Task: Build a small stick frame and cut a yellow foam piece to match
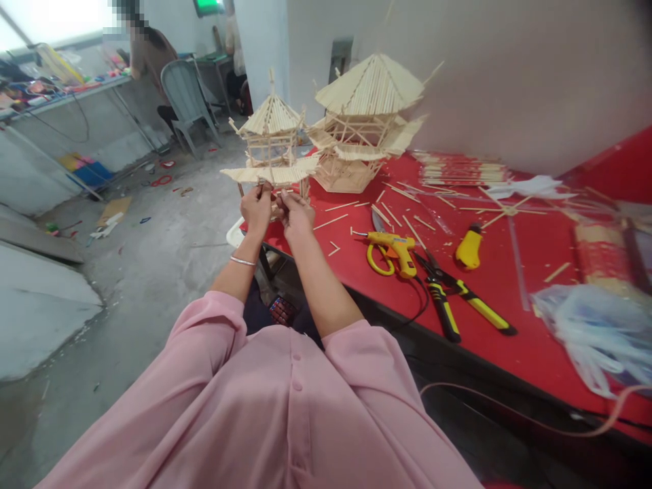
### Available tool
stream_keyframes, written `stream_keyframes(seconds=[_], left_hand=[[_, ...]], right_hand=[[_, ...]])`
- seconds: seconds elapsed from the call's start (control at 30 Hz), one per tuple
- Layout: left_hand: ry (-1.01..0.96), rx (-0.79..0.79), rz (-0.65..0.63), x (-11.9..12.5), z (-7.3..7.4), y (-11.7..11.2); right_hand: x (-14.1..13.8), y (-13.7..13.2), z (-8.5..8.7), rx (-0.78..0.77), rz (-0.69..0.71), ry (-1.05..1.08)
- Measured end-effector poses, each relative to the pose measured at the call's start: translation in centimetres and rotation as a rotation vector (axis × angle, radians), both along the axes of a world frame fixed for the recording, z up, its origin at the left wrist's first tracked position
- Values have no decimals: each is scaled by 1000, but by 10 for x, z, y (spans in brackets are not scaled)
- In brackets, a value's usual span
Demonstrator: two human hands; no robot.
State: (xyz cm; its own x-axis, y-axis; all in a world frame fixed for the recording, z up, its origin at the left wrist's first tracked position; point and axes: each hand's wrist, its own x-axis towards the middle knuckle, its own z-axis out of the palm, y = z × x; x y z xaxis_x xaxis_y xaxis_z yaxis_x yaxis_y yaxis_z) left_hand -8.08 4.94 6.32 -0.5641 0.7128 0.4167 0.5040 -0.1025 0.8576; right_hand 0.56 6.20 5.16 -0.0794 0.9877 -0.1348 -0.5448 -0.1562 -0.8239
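Observation:
I hold a small pagoda model [271,146] made of thin wooden sticks up in front of me, off the table's left end. My left hand [256,207] grips its base from below on the left, fingers closed. My right hand [295,212] pinches the base on the right, just beside the left hand. A larger stick pagoda [364,122] stands on the red table [509,339] right behind the small one.
On the table lie a yellow glue gun [393,250], yellow-handled pliers [461,299], a yellow knife [469,248], loose sticks, a stick bundle [461,168] and clear plastic bags [595,333]. A person sits on a grey chair [186,102] at a far bench.

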Motion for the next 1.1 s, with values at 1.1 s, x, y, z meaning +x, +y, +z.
stream_keyframes(seconds=[1.1], left_hand=[[20,-39,99,15,-10,-25]], right_hand=[[75,9,9,292,-301,-183]])
